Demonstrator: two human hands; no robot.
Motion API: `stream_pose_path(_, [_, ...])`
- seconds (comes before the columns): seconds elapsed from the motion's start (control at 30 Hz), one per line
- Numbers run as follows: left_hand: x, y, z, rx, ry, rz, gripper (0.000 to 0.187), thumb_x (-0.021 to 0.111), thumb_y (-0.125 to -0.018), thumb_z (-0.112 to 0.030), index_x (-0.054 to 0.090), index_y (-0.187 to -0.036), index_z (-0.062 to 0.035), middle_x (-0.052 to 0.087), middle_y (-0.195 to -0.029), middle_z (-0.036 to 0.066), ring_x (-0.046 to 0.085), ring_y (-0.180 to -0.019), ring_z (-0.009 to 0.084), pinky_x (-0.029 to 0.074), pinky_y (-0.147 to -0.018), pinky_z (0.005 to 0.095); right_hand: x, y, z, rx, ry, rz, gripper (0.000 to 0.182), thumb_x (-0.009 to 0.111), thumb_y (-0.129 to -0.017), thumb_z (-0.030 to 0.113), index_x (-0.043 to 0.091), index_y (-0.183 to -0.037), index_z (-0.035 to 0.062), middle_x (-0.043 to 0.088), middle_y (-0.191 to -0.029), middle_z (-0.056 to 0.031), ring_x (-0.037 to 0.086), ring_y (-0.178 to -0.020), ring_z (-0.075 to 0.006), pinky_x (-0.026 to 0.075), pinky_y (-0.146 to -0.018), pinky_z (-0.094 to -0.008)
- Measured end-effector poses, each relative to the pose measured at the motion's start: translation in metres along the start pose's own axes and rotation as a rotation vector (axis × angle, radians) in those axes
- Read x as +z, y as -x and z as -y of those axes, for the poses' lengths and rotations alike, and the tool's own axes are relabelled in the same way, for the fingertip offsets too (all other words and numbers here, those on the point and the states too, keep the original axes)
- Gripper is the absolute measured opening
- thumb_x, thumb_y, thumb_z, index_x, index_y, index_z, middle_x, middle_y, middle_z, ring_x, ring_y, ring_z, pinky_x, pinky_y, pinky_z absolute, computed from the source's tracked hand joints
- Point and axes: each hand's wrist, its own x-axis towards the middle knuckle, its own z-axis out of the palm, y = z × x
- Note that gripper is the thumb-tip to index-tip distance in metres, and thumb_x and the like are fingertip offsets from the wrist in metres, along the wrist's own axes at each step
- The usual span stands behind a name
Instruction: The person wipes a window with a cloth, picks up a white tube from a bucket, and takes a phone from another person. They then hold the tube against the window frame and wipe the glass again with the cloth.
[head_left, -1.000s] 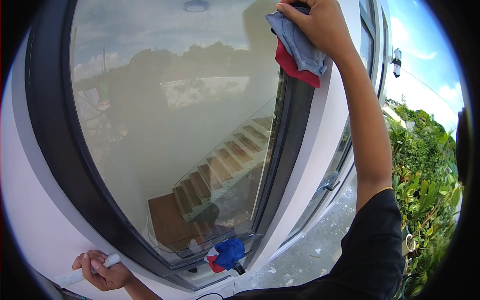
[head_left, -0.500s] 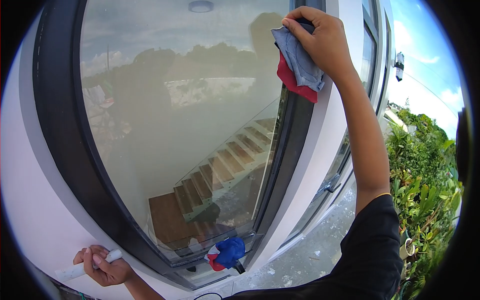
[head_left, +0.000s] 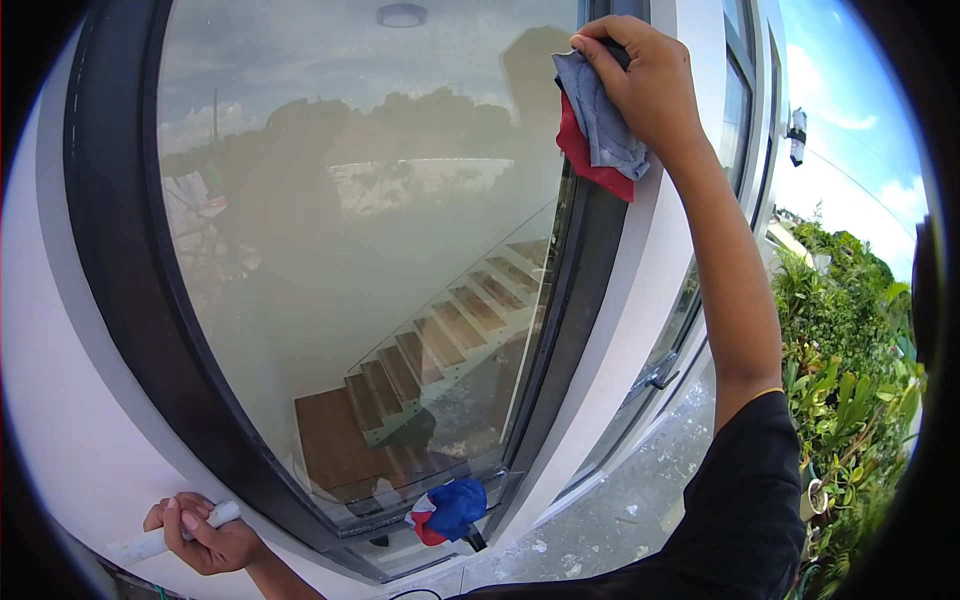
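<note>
High on the right side of the dark window frame (head_left: 590, 270), my right hand (head_left: 650, 85) is closed on a folded cloth (head_left: 605, 125). Its grey-blue layer hangs over a red one, and the bunch rests at the frame's edge beside the glass (head_left: 400, 230). Low on the left, the fingers of my left hand (head_left: 205, 535) wrap round a white tube (head_left: 145, 545), close to the pale wall. A bunched blue, red and white cloth (head_left: 455, 508) sits at the bottom right corner of the window, over a dark piece that looks like a handle.
Wooden stairs (head_left: 440, 345) show through the glass, mixed with reflections of trees and sky. A white wall edge (head_left: 655, 240) borders the frame, with another window and handle (head_left: 662, 380) beyond. Grey floor (head_left: 610, 520) lies below, and green plants (head_left: 840, 370) grow at the right.
My right hand and the folded cloth have shifted very slightly right and down along the frame. My left hand keeps its hold on the white tube, almost unmoved.
</note>
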Motion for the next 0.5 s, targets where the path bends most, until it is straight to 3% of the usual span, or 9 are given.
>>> stream_pose_path(0.27, [0.0, -0.002, -0.003, 0.013, 0.004, 0.011, 0.025, 0.045, -0.099, 0.004, 0.063, -0.117, 0.0055, 0.049, -0.103, 0.015, 0.047, -0.066, 0.0157, 0.04, -0.058, 0.0281, 0.004, -0.002, 0.0, -0.011, -0.025, -0.069, 0.014, 0.072, -0.093, 0.017, 0.073, -0.094, 0.003, 0.071, -0.085, -0.0136, 0.069, -0.078, -0.0343, 0.054, -0.075, -0.0388])
stream_pose_path(0.37, [-0.001, -0.003, -0.003, 0.001, 0.007, 0.02, 0.025, 0.045, -0.1, 0.003, 0.063, -0.117, 0.005, 0.049, -0.103, 0.014, 0.047, -0.066, 0.0152, 0.04, -0.058, 0.0278, 0.005, 0.004, 0.021, -0.129, -0.036, -0.044, 0.014, 0.071, -0.094, 0.016, 0.073, -0.094, 0.0023, 0.071, -0.084, -0.0138, 0.069, -0.078, -0.034, 0.054, -0.074, -0.0389])
stream_pose_path(0.5, [-0.002, -0.001, 0.0, 0.007, 0.016, 0.012, 0.024, 0.046, -0.1, 0.002, 0.063, -0.117, 0.0046, 0.048, -0.102, 0.014, 0.046, -0.066, 0.0148, 0.039, -0.058, 0.0276, 0.002, -0.004, -0.002, 0.014, -0.021, -0.041, 0.012, 0.072, -0.092, 0.015, 0.072, -0.094, 0.0032, 0.07, -0.087, -0.0143, 0.068, -0.08, -0.0345, 0.054, -0.077, -0.0401])
